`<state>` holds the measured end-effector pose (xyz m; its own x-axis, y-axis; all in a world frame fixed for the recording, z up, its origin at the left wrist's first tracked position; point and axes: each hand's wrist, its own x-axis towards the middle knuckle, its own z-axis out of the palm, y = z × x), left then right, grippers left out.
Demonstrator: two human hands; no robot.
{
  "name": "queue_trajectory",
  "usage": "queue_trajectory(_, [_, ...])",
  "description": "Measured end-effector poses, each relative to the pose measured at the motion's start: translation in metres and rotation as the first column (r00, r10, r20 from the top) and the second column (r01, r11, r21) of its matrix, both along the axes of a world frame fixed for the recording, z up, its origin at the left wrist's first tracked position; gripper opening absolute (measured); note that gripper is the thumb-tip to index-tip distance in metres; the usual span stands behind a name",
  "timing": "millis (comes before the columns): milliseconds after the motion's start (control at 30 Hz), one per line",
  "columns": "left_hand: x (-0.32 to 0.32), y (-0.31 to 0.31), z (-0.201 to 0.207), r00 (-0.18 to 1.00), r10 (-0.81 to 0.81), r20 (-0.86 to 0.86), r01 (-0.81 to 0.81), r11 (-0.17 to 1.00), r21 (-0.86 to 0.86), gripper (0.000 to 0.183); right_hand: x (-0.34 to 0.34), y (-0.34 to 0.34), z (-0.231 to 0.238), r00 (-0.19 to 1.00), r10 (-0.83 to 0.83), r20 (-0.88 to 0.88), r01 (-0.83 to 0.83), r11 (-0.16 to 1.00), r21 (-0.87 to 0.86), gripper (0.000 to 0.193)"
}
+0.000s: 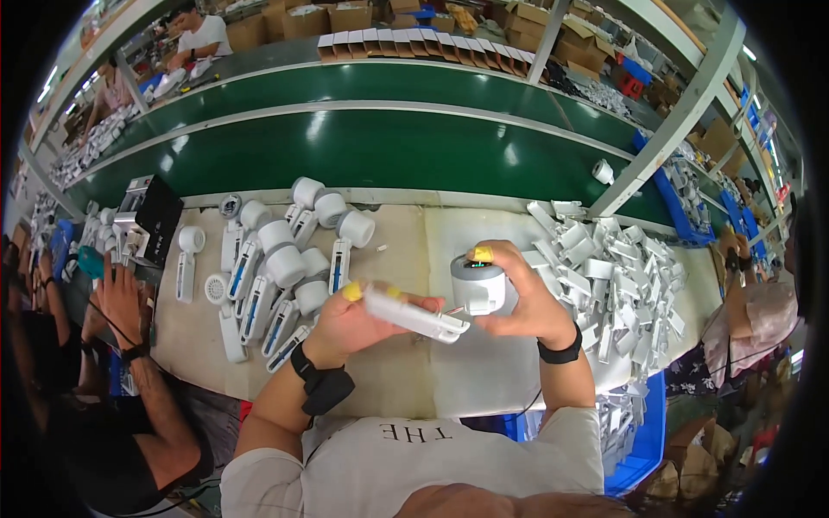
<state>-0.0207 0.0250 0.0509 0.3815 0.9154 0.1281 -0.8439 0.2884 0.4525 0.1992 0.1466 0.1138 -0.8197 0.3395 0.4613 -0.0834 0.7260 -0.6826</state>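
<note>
My left hand [350,324] is closed around a long white plastic handle [414,316], slightly blurred and tilted down to the right. In my right hand [534,302] is a round white motor head [480,288] with a grey rim and a small lit display on top. Thin reddish wires seem to run between the handle's end and the head. Yellow covers wrap some fingertips of both hands. Left of my left hand lie several white handheld units [283,259] with round heads. A pile of loose white handle shells [609,285] is to the right of my right hand.
A pale mat [389,380] covers the bench. Behind it runs a green conveyor [363,151], with one white head [603,171] on it. A black box-shaped device [148,220] stands left. A blue bin [652,432] of white parts sits lower right. Co-workers' arms [129,319] are at both sides.
</note>
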Motion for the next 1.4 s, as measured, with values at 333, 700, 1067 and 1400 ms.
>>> queue_trajectory(333, [0.026, -0.002, 0.009, 0.926, -0.314, 0.209, 0.356, 0.909, -0.216, 0.025, 0.007, -0.014, -0.005, 0.986, -0.141, -0.093, 0.165, 0.923, 0.347, 0.064])
queue_trajectory(700, [0.024, 0.008, -0.01, 0.921, 0.066, -0.385, -0.128, 0.982, -0.137, 0.031, 0.027, -0.018, -0.061, 0.972, -0.096, 0.212, 0.224, 0.641, -0.735, 0.071])
queue_trajectory(1067, [0.031, 0.01, -0.002, 0.861, 0.082, -0.502, -0.131, 0.989, -0.062, 0.026, 0.03, -0.01, -0.056, 0.989, -0.13, -0.071, 0.072, 0.844, -0.532, 0.08])
queue_trajectory(1400, [0.039, 0.008, 0.003, 0.591, 0.239, -0.771, -0.276, 0.957, 0.085, 0.013, 0.025, -0.011, -0.057, 0.965, -0.257, -0.045, 0.241, 0.946, -0.217, 0.068])
